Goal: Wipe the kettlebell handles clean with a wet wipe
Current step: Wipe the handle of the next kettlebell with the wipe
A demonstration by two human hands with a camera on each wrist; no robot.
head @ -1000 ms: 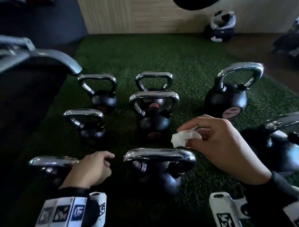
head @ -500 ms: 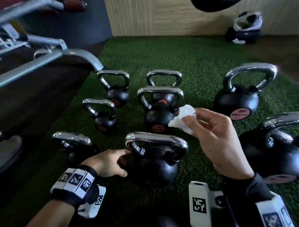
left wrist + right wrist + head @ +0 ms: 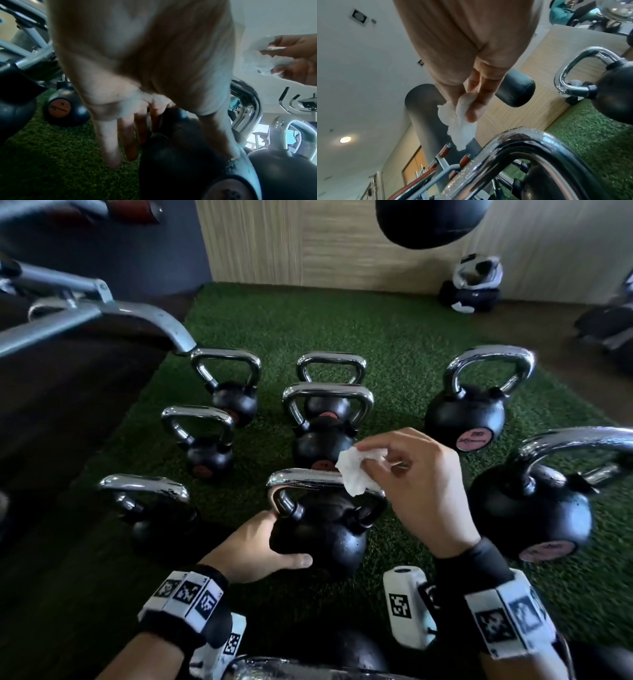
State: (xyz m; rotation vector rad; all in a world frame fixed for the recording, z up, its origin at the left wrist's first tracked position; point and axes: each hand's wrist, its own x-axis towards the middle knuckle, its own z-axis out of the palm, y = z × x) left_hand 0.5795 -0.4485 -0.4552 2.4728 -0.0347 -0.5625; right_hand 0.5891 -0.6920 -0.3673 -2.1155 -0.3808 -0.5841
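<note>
Head view: nine or so black kettlebells with chrome handles stand on the green artificial-turf mat point(image 3: 394, 337); the one being worked, the black round kettlebell with a chrome loop handle point(image 3: 318, 529), sits near the mat's front edge, about midway along it.
Left hand: the left hand point(image 3: 253, 546) cups the ball's left flank, fingers laid straight along it and thumb across the front, steadying it without clenching.
Right hand: the right hand point(image 3: 421, 484) pinches the crumpled white wet wipe point(image 3: 356, 470) between thumb and fingertips.
Wipe position: its lower fold hangs at the right end of the handle's top bar point(image 3: 305, 478); whether it touches, I cannot tell.
Handle surface: the right wrist view shows fine droplets on the bar.
Doing it well: likely best to wrap the wipe round the bar and draw it end to end, then down both legs, while the left hand stops the ball rocking.
Risk: a loose pinch may only smear the top.
</note>
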